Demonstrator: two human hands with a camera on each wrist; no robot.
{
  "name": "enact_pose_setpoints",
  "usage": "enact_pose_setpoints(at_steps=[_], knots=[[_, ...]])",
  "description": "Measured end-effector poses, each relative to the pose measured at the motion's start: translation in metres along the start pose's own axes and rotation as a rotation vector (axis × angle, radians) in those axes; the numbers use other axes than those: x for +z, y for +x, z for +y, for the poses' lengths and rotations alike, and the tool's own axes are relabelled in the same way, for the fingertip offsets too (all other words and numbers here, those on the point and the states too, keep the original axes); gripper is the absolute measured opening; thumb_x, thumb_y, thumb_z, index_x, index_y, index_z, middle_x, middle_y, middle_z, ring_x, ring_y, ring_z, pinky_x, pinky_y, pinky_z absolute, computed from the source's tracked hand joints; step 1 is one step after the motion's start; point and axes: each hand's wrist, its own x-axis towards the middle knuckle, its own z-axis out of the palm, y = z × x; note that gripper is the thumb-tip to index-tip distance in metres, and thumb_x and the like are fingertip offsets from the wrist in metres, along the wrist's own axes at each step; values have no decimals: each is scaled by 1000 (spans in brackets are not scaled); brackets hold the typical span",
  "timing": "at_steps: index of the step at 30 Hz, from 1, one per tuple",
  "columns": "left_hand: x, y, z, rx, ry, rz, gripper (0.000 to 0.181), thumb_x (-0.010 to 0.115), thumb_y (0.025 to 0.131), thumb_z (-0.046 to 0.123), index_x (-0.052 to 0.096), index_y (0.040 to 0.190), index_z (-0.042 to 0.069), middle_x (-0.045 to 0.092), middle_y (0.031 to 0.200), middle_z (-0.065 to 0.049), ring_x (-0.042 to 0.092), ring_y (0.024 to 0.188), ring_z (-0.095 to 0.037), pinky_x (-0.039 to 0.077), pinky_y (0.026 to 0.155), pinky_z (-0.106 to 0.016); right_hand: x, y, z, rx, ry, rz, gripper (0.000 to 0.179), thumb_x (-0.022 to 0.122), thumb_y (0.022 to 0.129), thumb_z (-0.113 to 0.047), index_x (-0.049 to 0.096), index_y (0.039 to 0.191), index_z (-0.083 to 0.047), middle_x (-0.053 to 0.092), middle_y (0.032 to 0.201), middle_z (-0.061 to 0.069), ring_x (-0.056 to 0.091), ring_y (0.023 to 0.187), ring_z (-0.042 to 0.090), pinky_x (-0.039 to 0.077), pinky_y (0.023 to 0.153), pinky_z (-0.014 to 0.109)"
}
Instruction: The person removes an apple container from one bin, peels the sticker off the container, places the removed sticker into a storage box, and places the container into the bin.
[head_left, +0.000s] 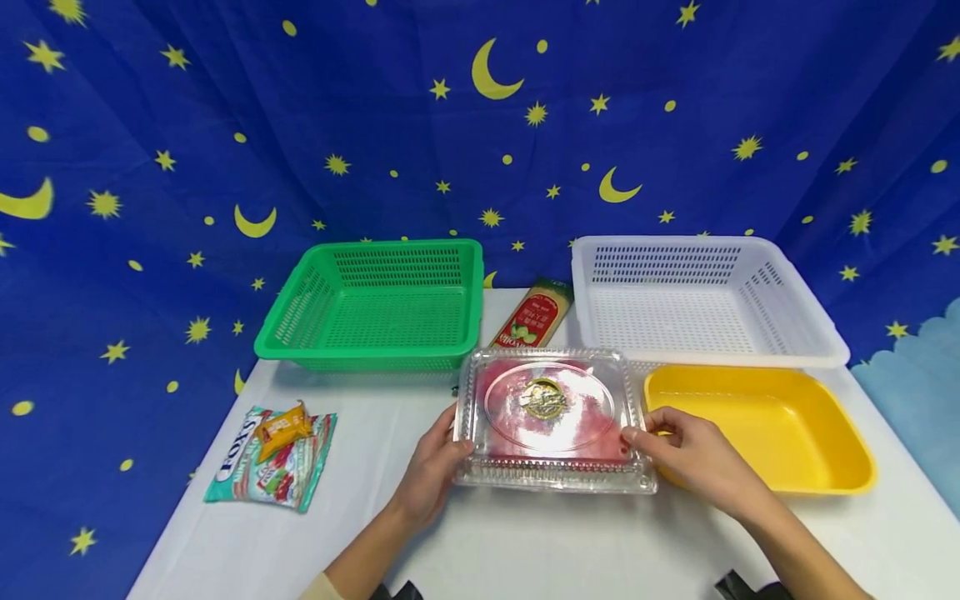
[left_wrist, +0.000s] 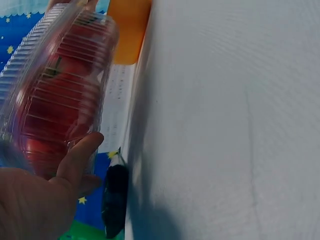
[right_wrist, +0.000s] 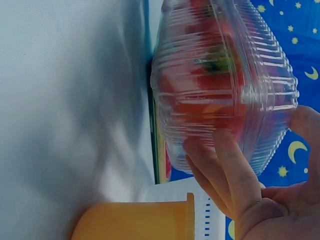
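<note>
The left hand (head_left: 429, 475) and right hand (head_left: 693, 454) grip a clear box (head_left: 551, 412) at its 8 and 4 o'clock, holding it above the white tabletop (head_left: 540, 546). Green-topped red fruit (right_wrist: 205, 95) shows inside. Around the clear box, a green basket (head_left: 390, 312) sits at 10 o'clock, a partly hidden red-labelled packet (head_left: 534, 315) at 12, a white basket (head_left: 667, 317) at 2 and a yellow tub (head_left: 772, 437) at 3. At 9, a small orange packet (head_left: 283, 430) rests on a teal bag (head_left: 281, 479).
</note>
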Motion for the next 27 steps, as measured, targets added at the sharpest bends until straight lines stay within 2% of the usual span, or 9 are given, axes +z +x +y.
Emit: enact_pose_setpoints(at_steps=[6, 13, 15, 20, 27], knots=[[-6, -6, 1, 17, 49, 17, 58, 49, 89, 8, 33, 144, 1, 43, 141, -23, 50, 119, -30, 45, 95, -33, 5, -4, 0, -26, 9, -9, 48, 67, 84, -53, 61, 99, -8, 60, 79, 3, 52, 71, 19, 42, 56, 28], [-11, -8, -2, -35, 155, 11, 53, 50, 90, 13, 36, 140, 0, 52, 131, -21, 57, 109, -29, 47, 91, -36, 12, -6, 7, -61, -22, 3, 41, 66, 87, -51, 61, 94, -11, 57, 77, 1, 50, 73, 18, 39, 57, 27], [-14, -8, -4, -54, 174, 1, 52, 51, 91, 14, 37, 139, 2, 53, 131, -20, 58, 109, -28, 47, 91, -36, 15, -6, 8, -68, -20, 14, 41, 65, 87, -51, 61, 97, -11, 62, 85, 1, 54, 79, 18, 42, 62, 28], [-23, -7, -7, -92, 177, 2, 53, 58, 90, 18, 40, 138, 3, 54, 130, -19, 60, 110, -28, 48, 90, -34, 21, -4, 8, -84, -20, 27, 48, 63, 88, -52, 62, 105, -8, 67, 97, 2, 60, 88, 17, 47, 72, 33], [-23, -3, -10, -93, 163, -37, 55, 65, 89, 18, 41, 135, 2, 55, 127, -19, 59, 111, -30, 50, 89, -38, 19, -11, 10, -87, -49, 44, 55, 62, 87, -55, 64, 110, -5, 71, 96, 1, 67, 89, 15, 51, 81, 41]])
